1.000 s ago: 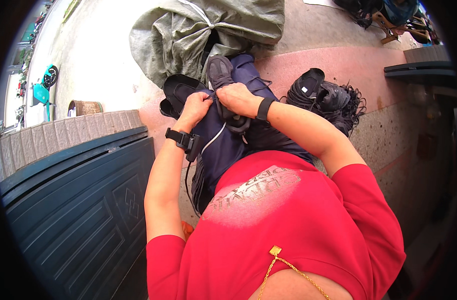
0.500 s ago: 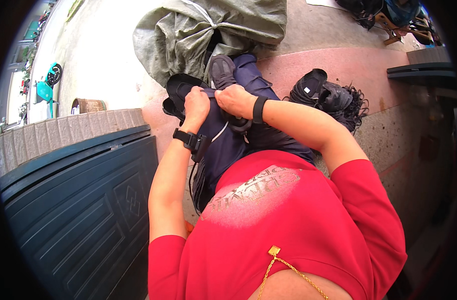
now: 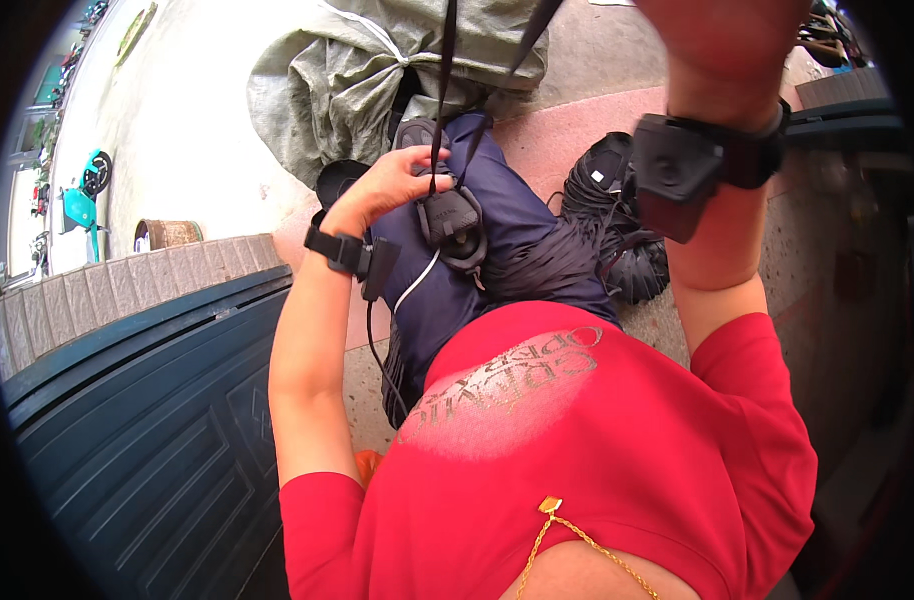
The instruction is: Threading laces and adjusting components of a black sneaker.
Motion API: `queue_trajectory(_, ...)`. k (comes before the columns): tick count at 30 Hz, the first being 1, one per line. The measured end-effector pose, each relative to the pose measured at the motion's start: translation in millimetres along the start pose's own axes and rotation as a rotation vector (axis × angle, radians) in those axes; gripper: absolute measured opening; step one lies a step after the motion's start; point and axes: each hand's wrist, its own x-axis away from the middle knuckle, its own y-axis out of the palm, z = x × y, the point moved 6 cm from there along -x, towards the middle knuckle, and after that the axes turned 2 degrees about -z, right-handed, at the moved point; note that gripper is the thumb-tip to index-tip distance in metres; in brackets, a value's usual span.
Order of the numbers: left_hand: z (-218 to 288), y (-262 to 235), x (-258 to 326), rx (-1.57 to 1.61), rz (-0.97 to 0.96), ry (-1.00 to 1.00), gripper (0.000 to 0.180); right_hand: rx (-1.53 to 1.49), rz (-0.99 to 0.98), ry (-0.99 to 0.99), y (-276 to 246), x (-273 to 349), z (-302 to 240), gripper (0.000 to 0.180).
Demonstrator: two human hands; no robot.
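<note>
A dark grey and black sneaker (image 3: 452, 220) rests on my lap, its heel toward me. Black shoelace (image 3: 443, 90) runs taut from it up past the top edge, and a second dark strand slants up beside it. My left hand (image 3: 402, 185) is at the sneaker's left side, thumb and forefinger closed around the lace. Raised high at the upper right, close to the camera, my right hand (image 3: 722, 40) is blurred and its fingers are cut off by the frame. A bunch of black laces (image 3: 542, 265) lies across my right thigh. Another black shoe (image 3: 339, 180) is beyond my left hand.
Black shoes with tangled laces (image 3: 602, 185) lie to the right of my legs. A large grey-green woven sack (image 3: 322, 90) stands in front. At left are a dark blue panelled door (image 3: 167, 430), a tiled ledge (image 3: 127, 280), a round tub (image 3: 167, 235) and a teal motorbike (image 3: 82, 205).
My right hand has risen from the sneaker to the upper right, near the camera. The lace is now stretched upward. My left hand stays by the sneaker, slightly lower.
</note>
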Motion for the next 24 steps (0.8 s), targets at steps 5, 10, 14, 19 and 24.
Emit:
queue_trajectory(5,40.4,19.1,9.9,-0.004,-0.355,0.137,0.024,0.616,0.23,0.068,-15.1,3.3,2.2,0.026)
queue_trajectory(10,8.8,-109.1,49.6,0.727,0.162,0.386,0.015,0.5,0.794,-0.204,-68.5,95.6,-85.3,0.015)
queue_trajectory(14,-84.1,-229.0,128.7,1.25,0.541,0.485,0.013,0.38,1.134,-0.226,-131.4,210.4,-112.7,0.02)
queue_trajectory(19,-129.4,-178.4,120.1,0.953,0.722,-0.042,0.006,0.993,1.131,0.58,-140.3,233.8,41.3,0.026)
queue_trajectory(24,-105.3,-59.0,53.3,0.724,0.369,-0.226,0.028,0.867,0.862,1.01,-136.2,262.2,178.6,0.02)
